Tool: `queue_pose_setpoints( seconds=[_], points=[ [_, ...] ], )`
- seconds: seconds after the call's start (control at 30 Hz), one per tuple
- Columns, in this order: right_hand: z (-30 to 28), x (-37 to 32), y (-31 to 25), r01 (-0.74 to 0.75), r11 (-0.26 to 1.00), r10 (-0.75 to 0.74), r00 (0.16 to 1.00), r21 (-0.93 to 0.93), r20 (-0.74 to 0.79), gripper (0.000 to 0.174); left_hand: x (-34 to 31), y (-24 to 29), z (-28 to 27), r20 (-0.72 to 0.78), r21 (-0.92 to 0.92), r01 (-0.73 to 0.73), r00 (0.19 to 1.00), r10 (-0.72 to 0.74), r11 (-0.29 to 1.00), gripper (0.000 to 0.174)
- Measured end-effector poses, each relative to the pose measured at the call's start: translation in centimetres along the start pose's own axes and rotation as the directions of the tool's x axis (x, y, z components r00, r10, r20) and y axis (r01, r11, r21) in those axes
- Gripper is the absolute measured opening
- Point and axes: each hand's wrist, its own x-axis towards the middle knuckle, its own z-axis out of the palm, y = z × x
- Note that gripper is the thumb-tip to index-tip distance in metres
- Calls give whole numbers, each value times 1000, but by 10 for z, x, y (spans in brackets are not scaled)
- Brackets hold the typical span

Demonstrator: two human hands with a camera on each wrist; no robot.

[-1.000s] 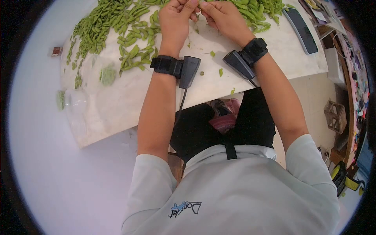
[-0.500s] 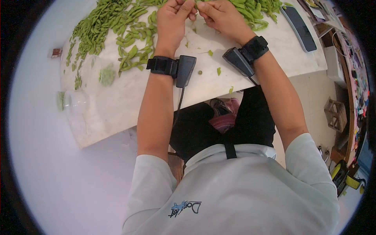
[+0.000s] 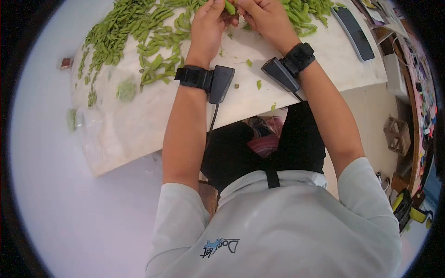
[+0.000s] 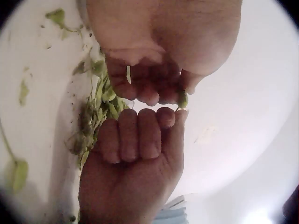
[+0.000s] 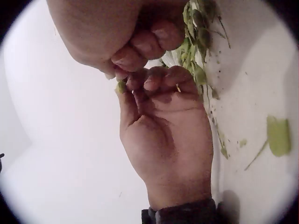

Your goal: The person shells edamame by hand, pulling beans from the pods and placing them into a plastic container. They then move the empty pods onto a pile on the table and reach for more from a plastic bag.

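Observation:
In the head view, my left hand (image 3: 206,34) holds a green pod (image 3: 229,7) between thumb and fingers. Beside it my right hand (image 3: 274,25) has its fingers curled, the tips close to the pod's end. The left wrist view shows the pod (image 4: 183,99) at my left thumb, its thin end reaching the pinched thumb and forefinger of my right hand (image 4: 135,172). The right wrist view has the pod (image 5: 121,87) on my left thumb, just below my right fingertips. A heap of pods (image 3: 109,39) lies left of my hands; more pods (image 3: 301,16) lie right.
A phone (image 3: 354,34) lies at the right of the pale table (image 3: 134,134). Small green scraps (image 3: 258,85) are scattered near the front edge. A clear plastic container (image 3: 92,118) with a blurred outline shows at the left. Leafy stems (image 4: 100,93) lie behind the hands.
The pod now shows plainly at my left thumb, where fingers largely covered it before. My left hand has shifted slightly right since half a second ago, and the right hand's fingertips have moved slightly.

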Motion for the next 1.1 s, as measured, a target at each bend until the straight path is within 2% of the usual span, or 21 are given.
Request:
queue_pose_setpoints(
  seconds=[0.1, 0.3, 0.4, 0.53, 0.6, 0.63, 0.73, 0.8, 0.9, 1.1],
  points=[
    [-1, 0, 1, 29, 999, -30, 998, -17, -54, 37, 0, -1, 5, -100, -5, 44, 994, -44, 999, 29],
    [-1, 0, -1, 6, 999, -11, 993, -41, -120, 36, 4, -3, 6, -148, 39, 47, 988, -40, 998, 31],
    [-2, 1, 3, 58, 998, -58, 986, -3, -158, 37, 3, -2, 6, -106, 119, 66, 993, -53, 991, 33],
    [-6, 1, 6, 127, 992, -124, 957, -8, -262, 36, 4, -3, 6, -69, 133, 91, 994, -82, 987, 34],
    [-10, 2, 8, 109, 990, -77, 947, 88, -313, 34, 3, -3, 7, -53, 135, 103, 994, -96, 986, 34],
    [-12, 3, 10, 102, 985, -51, 940, 136, -336, 33, 3, -2, 7, -68, 134, 112, 992, -104, 985, 35],
    [-14, 6, 10, 126, 988, -79, 914, 93, -399, 31, 0, 4, 10, -131, 160, 129, 985, -108, 979, 35],
    [-10, 5, 5, 76, 996, -56, 921, 37, -386, 29, -2, 7, 17, -196, 210, 132, 977, -90, 969, 35],
    [-3, 0, -8, 24, 998, -3, 936, 55, -352, 29, -2, 4, 10, -213, 333, 114, 976, -43, 936, 33],
    [-6, 2, 7, -52, 993, 61, 995, 108, -78, 34, -1, 3, 6, -259, 326, 52, 965, 37, 944, 29]
  ],
)
